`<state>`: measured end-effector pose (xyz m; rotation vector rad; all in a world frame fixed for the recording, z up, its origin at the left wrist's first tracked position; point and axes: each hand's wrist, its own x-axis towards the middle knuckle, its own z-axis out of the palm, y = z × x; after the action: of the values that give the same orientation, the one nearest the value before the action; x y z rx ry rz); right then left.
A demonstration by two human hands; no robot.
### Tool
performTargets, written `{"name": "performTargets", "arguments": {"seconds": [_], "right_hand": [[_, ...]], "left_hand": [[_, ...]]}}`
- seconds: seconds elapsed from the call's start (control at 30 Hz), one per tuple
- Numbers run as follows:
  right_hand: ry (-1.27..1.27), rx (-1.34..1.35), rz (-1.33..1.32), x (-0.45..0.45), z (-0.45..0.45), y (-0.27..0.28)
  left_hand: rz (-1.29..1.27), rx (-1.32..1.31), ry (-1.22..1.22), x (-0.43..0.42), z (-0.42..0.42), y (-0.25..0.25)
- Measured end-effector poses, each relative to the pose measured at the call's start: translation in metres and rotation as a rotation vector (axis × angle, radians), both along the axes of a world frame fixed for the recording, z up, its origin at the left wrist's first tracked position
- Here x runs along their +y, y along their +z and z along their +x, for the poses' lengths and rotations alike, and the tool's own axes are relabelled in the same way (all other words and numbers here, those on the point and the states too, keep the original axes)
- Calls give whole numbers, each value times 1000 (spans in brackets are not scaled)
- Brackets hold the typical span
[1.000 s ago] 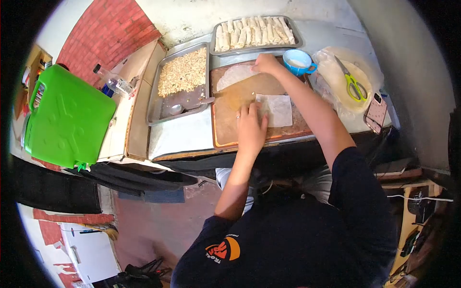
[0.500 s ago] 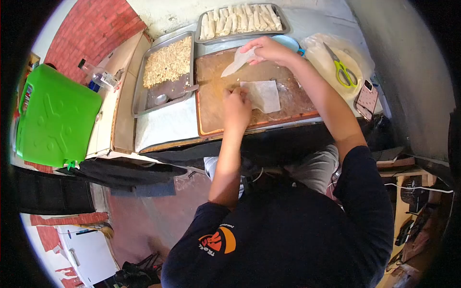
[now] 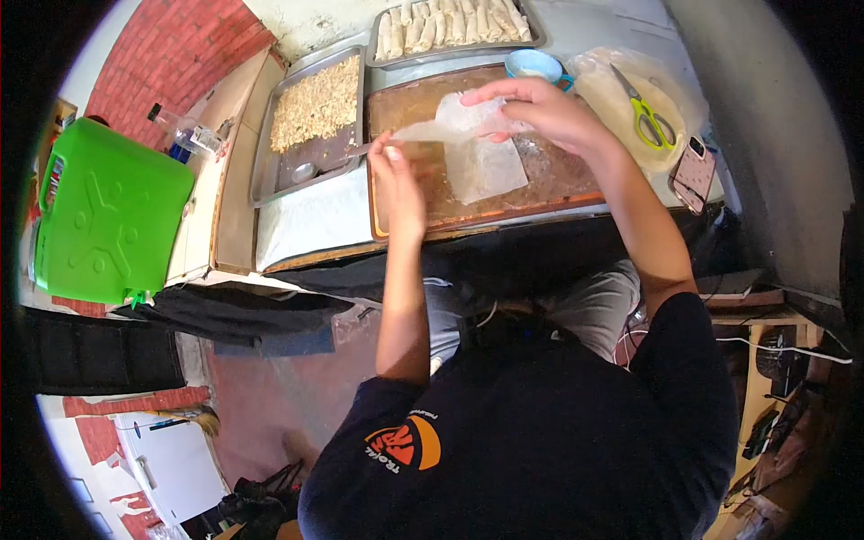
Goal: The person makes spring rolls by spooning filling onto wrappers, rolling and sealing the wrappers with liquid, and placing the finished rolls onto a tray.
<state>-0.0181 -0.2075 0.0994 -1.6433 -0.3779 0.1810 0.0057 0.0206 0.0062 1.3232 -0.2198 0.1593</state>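
A thin, pale wrapper sheet (image 3: 463, 117) hangs above the brown board (image 3: 540, 191), pinched in my right hand (image 3: 540, 106). Its left end reaches my left hand (image 3: 394, 180), whose fingers close on that tip near the board's left edge. Below the lifted sheet, a squarish white wrapper (image 3: 490, 171) lies flat on the board, its upper part covered. To the left, a metal tray (image 3: 263, 171) holds chopped filling (image 3: 315, 103) and a round metal piece (image 3: 304, 172).
Rolled wrappers (image 3: 450, 25) fill a tray at the back. A blue cup (image 3: 533, 65), green-handled scissors (image 3: 650, 121) on bagged wrappers (image 3: 598, 99) and a phone (image 3: 693, 173) are at right. A green jug (image 3: 112, 211) and a bottle (image 3: 191, 137) stand left.
My right hand has lifted the round sheet off the board and brought it nearer over the square wrapper. My left hand has moved left from the square wrapper to the sheet's end.
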Motion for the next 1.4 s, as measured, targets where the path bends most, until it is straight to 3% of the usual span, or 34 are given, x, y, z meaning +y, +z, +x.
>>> {"name": "performTargets", "arguments": {"seconds": [0.03, 0.13, 0.2, 0.23, 0.3, 0.4, 0.53, 0.63, 0.77, 0.9, 1.03, 1.23, 1.4], "right_hand": [[10, 5, -8, -1, -3, -9], [45, 79, -38, -7, -11, -34], [57, 116, -116, -11, -14, -48], [-36, -126, -126, -11, -13, -65], [-85, -100, -223, -18, -15, -84], [-190, -79, -341, -21, -21, -95], [-255, -242, -451, -20, -31, -94], [-291, -353, -550, -18, -37, -90], [-371, -416, -753, -15, -47, -82], [-142, -256, -605, -32, -33, -76], [-223, 39, -249, -33, 1, -61], [-169, -260, -413, 61, 76, -35], [-186, -903, -800, 170, 124, -54]], "left_hand": [[-206, 219, -177, 4, -5, 7], [-261, 329, -478, 14, -6, 10], [21, 206, -346, 13, -7, 4], [184, 107, -311, 16, -3, -8], [399, -170, -125, 13, -4, -18], [708, -179, -66, 10, -16, -14], [773, -316, 71, 3, -27, -9], [834, -230, 54, 2, -32, -5], [924, -448, 137, 7, -29, -9], [937, -402, 91, 12, -32, -5], [850, -364, 19, 17, -31, -7], [715, -422, 44, 19, -32, -5], [624, -485, 313, 50, -40, 5]]}}
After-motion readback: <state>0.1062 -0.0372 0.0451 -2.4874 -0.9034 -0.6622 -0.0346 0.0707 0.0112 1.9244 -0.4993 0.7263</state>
